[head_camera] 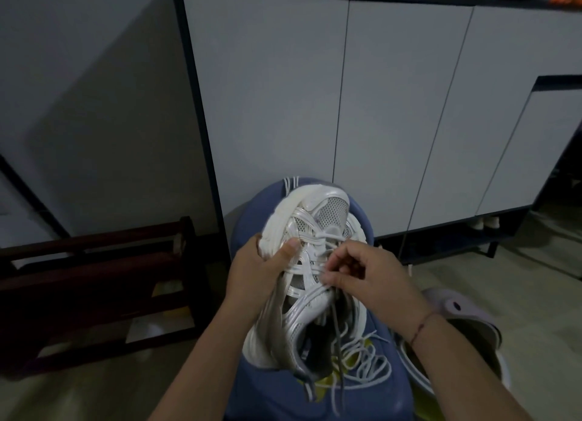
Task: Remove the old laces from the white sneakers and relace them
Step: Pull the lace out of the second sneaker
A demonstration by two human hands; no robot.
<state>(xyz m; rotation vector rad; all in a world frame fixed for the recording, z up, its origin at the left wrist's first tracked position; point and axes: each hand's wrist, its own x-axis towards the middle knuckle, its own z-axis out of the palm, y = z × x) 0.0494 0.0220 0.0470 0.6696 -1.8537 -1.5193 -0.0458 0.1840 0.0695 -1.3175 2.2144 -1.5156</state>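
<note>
- White sneaker (315,219) is held above a blue stool (252,398), toe pointing away and heel resting low.
- Left hand (255,269) grips the sneaker's left side, thumb pressed on the upper.
- Right hand (365,272) has its fingers curled, the tips pinching the lace (326,235) at the middle eyelets.
- Loose laces (365,357) lie tangled on the stool, beside the heel.
- A lilac clog (456,307) sits to the right, with a white cabinet (267,105) behind.

White cabinet (267,105) behind blue stool (261,392); dark wooden rack (94,279) left.
</note>
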